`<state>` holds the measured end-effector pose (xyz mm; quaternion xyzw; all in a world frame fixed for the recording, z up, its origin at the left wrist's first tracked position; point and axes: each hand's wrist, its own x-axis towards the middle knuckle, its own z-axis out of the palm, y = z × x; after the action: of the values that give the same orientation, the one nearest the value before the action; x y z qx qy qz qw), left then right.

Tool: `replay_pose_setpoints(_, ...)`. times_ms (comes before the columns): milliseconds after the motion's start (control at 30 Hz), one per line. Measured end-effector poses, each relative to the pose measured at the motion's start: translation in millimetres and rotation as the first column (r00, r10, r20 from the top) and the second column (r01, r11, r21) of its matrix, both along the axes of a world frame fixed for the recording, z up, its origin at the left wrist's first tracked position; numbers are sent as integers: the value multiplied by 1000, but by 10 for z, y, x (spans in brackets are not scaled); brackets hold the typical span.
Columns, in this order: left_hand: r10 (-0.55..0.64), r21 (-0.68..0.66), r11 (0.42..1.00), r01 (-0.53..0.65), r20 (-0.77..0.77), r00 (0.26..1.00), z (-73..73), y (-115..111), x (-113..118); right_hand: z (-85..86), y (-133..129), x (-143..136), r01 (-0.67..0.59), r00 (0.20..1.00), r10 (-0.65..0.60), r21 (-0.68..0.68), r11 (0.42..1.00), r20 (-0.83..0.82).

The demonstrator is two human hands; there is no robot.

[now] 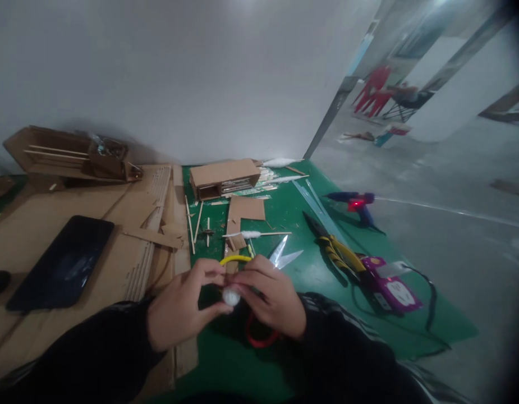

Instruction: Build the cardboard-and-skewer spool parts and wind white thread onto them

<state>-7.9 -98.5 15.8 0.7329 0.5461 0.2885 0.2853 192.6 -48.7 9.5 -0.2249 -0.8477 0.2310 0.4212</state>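
Observation:
Near the front of the green table top (280,219), my left hand (181,303) and my right hand (271,294) meet, fingers bent inward. Between their fingertips is a small white rounded piece (231,296); its kind is not clear. My left thumb and right fingers press against it. Just beyond the fingers curves a yellow band (235,258), partly covered. Scissors lie under my right hand, their blades (283,253) showing beyond it and a red handle (261,339) below. A stick wrapped in white fluff (251,234) lies ahead, beside a cut cardboard piece (247,207).
Left are stacked cardboard sheets (69,202), a black tablet-like slab (65,264) and a cardboard construction (65,154). A cardboard box (225,174) with sticks stands at the back. Right lie yellow-black pliers (337,249), a glue gun (354,202) and a purple box (391,289) with a cord.

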Motion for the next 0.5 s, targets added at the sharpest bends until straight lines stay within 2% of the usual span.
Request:
replay_pose_setpoints(167, -136, 169, 976, 139, -26, 990, 65, -12, 19, -19, 7, -20, 53, 999, -54, -104, 993, -7)
replay_pose_setpoints(300, -246, 362, 900, 242, -38, 969, 141, 20, 31, -28, 6, -14, 31, 999, -26, -134, 991, 40)
replay_pose_setpoints(367, -224, 405, 885, 227, -56, 973, 147, 33, 23, -31, 10, -11, -2, 998, 9, -117, 993, 62)
replay_pose_setpoints(500, -93, 391, 910, 139, -136, 986, 110, 49, -22, -19, 24, -14, -39, 992, 48, -73, 997, 119)
